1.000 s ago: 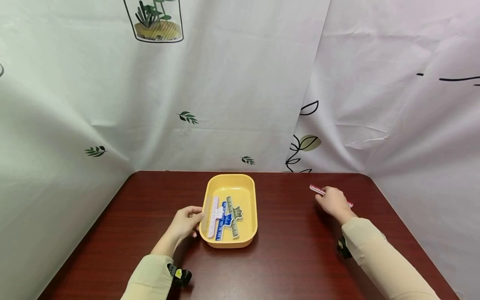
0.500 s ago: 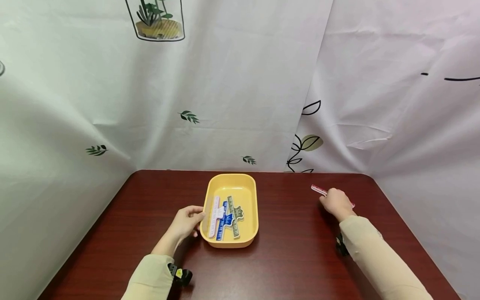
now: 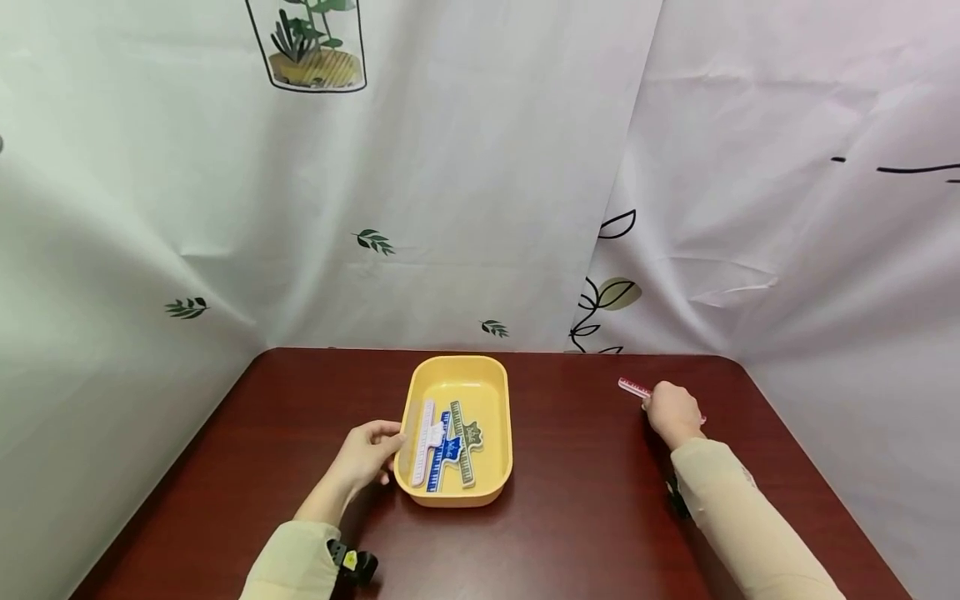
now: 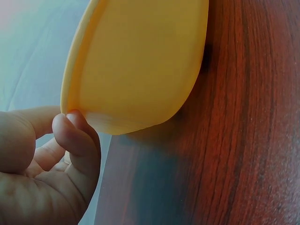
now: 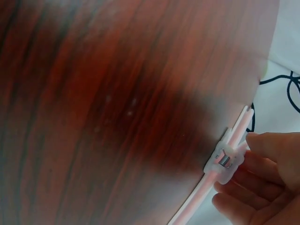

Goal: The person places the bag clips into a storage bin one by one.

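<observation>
My left hand point(image 3: 367, 454) pinches the near left rim of a yellow tray point(image 3: 495, 467), thumb on one side and fingers on the other, as the left wrist view point(image 4: 77, 140) also shows. In the tray lie a pale pink clip point(image 3: 422, 454), a blue clip point(image 3: 435, 467) and an olive-green clip point(image 3: 467, 467), each with a long ruler-like edge. At the far right, my right hand point(image 3: 672, 412) holds a red-and-white long clip point(image 3: 633, 387) by its middle. The right wrist view shows that clip's spring point(image 5: 225, 160) and pale underside, with thumb and fingertips at its handle.
A dark red-brown wooden table point(image 3: 570, 500) carries everything. White curtains point(image 3: 450, 167) with plant prints hang right behind and along both sides of it. Each sleeve has a small black camera at the wrist, the left one point(image 3: 363, 567) near the table's front.
My right hand has turned slightly over the red clip, covering more of its right part. The head view has tipped a little, while the left hand and tray stay put.
</observation>
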The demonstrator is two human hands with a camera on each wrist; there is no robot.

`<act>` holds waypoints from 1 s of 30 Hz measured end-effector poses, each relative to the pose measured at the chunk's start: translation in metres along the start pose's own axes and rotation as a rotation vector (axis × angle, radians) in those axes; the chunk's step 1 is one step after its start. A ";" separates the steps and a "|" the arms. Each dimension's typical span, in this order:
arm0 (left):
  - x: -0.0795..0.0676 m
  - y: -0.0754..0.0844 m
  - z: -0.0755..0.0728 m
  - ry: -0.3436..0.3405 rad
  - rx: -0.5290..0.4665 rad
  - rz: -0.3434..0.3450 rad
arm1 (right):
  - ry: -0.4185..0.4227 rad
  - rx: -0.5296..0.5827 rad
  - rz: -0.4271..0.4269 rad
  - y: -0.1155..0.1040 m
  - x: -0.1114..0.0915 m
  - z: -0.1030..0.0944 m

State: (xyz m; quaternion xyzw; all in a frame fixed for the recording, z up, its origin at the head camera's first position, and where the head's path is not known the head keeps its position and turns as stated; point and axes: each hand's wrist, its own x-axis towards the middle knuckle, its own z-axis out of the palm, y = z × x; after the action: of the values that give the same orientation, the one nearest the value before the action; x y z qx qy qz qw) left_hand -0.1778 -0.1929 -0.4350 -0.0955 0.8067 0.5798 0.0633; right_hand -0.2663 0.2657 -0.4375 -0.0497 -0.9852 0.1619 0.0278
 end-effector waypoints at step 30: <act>0.005 -0.001 -0.002 -0.015 0.020 -0.001 | -0.055 0.023 -0.093 -0.002 0.002 0.001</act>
State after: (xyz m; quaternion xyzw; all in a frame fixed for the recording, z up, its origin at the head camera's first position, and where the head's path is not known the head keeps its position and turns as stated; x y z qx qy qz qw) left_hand -0.1822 -0.1954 -0.4365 -0.0909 0.8120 0.5722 0.0708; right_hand -0.2687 0.2643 -0.4375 0.0009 -0.9849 0.1731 0.0088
